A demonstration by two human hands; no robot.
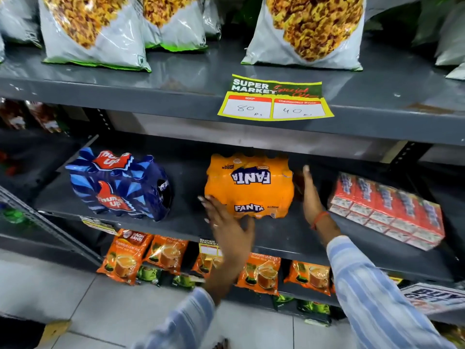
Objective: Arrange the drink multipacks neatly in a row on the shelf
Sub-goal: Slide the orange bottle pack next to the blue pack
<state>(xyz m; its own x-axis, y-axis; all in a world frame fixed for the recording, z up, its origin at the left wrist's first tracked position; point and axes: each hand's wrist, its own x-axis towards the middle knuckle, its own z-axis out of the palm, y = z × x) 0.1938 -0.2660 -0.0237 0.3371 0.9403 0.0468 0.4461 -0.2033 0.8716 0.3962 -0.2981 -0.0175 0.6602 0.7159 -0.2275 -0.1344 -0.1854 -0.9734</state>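
Observation:
An orange Fanta multipack [251, 185] sits in the middle of the dark grey shelf [289, 233]. My left hand [226, 222] is spread flat at its front left corner, fingers apart, touching or nearly touching the wrap. My right hand [312, 195] stands flat and upright just off the pack's right side, holding nothing. A blue Thums Up multipack [118, 185] lies to the left, turned at an angle. A red pack of drink cartons [387, 210] lies skewed at the right.
The shelf above [176, 91] holds large snack bags [93, 31] and a yellow price tag [274, 102]. Orange tea packets [125, 255] fill the shelf below. White floor tiles [75, 298] lie at the lower left.

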